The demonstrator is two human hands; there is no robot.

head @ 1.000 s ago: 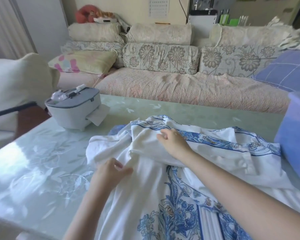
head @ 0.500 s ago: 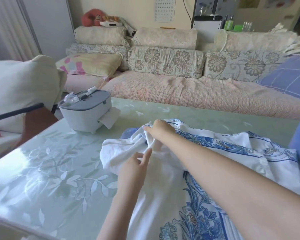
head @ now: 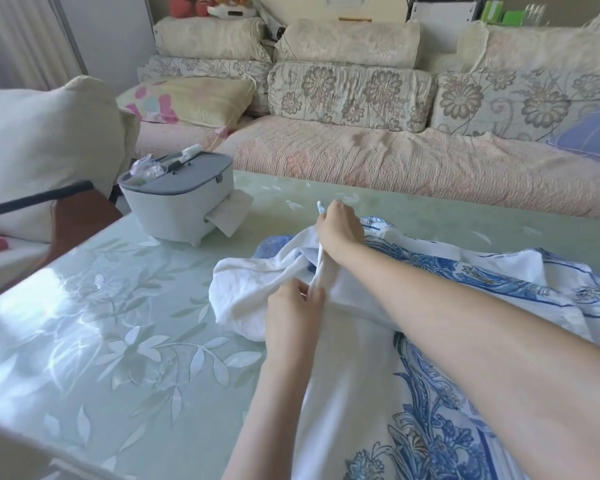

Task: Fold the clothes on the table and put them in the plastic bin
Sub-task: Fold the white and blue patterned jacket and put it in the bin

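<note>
Both grips are closed on the white blue-flowered cloth garment (head: 354,403), right grip (head: 340,230) at its far edge, left grip (head: 293,306) nearer, and it lies rumpled on the pale green glass table (head: 118,341), so folding seems barely begun; the bin is not in view.

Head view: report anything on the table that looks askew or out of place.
Nothing damaged or spilled. The white-and-blue garment lies rumpled, its edge bunched between left hand and right hand. A tissue hangs crookedly from the grey box.
</note>
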